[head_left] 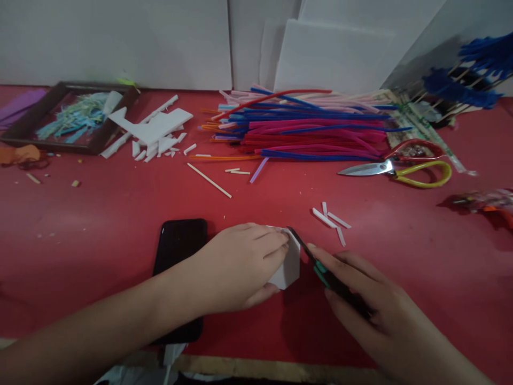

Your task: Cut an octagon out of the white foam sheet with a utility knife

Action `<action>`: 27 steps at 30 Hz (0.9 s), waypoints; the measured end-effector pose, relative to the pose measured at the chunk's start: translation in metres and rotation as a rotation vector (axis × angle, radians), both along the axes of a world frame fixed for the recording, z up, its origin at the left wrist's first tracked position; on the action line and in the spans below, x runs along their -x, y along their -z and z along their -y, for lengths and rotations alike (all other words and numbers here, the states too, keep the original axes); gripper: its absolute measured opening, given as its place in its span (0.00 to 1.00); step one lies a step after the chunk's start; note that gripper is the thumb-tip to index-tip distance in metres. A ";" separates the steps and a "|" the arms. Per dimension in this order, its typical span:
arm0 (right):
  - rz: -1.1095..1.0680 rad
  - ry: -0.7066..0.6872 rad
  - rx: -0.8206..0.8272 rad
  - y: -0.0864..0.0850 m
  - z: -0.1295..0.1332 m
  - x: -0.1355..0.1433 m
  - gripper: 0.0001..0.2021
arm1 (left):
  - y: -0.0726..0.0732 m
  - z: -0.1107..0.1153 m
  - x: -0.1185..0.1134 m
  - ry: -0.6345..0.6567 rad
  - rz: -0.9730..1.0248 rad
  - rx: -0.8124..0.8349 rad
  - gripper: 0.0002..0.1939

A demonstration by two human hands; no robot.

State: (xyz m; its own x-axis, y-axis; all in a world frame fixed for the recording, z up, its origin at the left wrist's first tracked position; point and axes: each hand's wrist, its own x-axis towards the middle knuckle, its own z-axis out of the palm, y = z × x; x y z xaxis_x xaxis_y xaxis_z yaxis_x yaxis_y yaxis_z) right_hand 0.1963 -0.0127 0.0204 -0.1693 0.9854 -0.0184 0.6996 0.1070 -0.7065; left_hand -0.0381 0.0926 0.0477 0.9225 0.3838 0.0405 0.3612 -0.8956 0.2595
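Observation:
A small white foam-like block point(289, 270) with angled edges lies on the red tabletop point(256, 203). My left hand point(250, 262) is closed over its left side, with the fingers bent on top and the thumb at the near edge. In my right hand point(368, 299) is a black and green utility knife point(320, 270), its handle partly hidden by the fingers. The dark blade points up and left, its tip at the block's upper right edge. Several thin white offcuts point(331, 218) lie just beyond the knife.
A black phone point(180, 246) with a cable lies under my left forearm. Farther back are scissors point(395, 168), a pile of coloured pipe cleaners point(312, 128), white scraps point(156, 131) and a dark frame point(52, 147) holding shreds. White boards point(332, 59) stand along the back.

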 end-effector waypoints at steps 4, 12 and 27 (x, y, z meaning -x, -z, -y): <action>0.009 -0.007 0.013 0.001 0.000 -0.001 0.27 | -0.002 0.001 0.000 0.001 -0.002 0.002 0.26; 0.015 -0.015 0.005 0.000 -0.003 0.001 0.28 | -0.002 0.000 0.000 0.002 -0.010 0.001 0.26; 0.033 -0.105 0.048 -0.021 -0.018 -0.001 0.28 | 0.002 0.010 -0.002 -0.021 0.012 -0.023 0.24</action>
State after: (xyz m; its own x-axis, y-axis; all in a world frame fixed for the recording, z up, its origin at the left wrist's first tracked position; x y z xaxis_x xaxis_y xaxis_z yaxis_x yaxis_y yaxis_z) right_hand 0.1969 0.0049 0.0409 -0.2702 0.9601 -0.0722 0.7092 0.1478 -0.6893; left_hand -0.0356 0.0821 0.0462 0.9137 0.4021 0.0599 0.3772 -0.8935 0.2436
